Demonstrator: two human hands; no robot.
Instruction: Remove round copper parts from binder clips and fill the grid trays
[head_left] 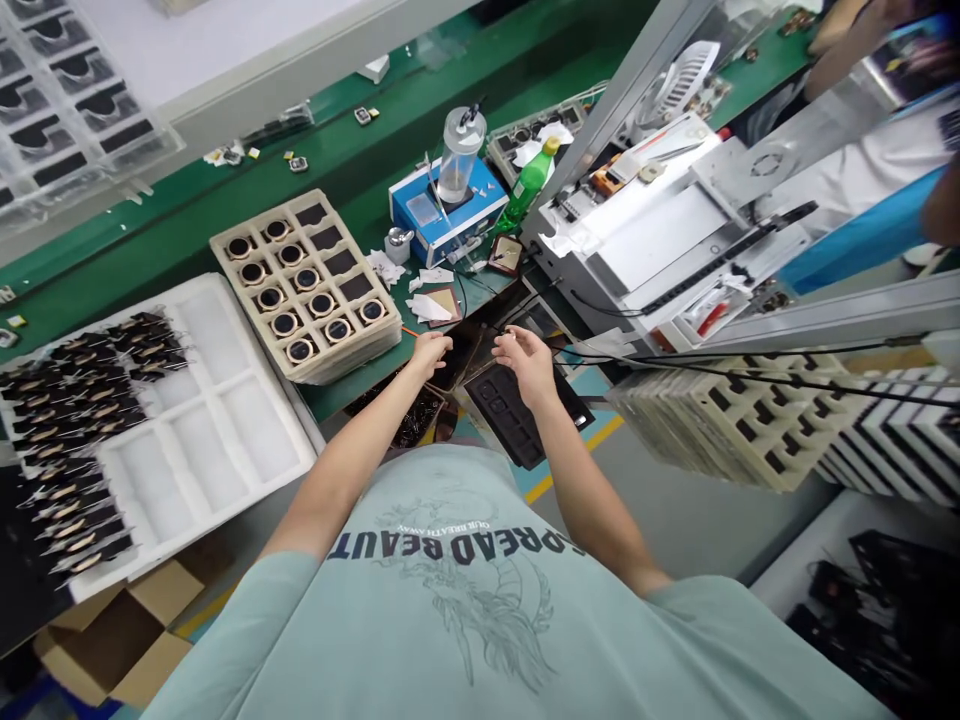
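My left hand is closed by the bench's front edge. A thin orange stick pokes out of it towards the tray of round watch-like parts. To its right, my right hand is raised with thumb and fingers pinched together. A tiny pale spot shows at those fingertips, too small to name. Below and beside the right hand lies a black moulded tray. The beige tray on the left holds several round dark-faced parts with gold rims.
A white foam tray bears rows of black parts. Behind my hands stand a blue box device, a clear cylinder and a green bottle. Stacked beige trays and a white machine are at right, with another person beyond.
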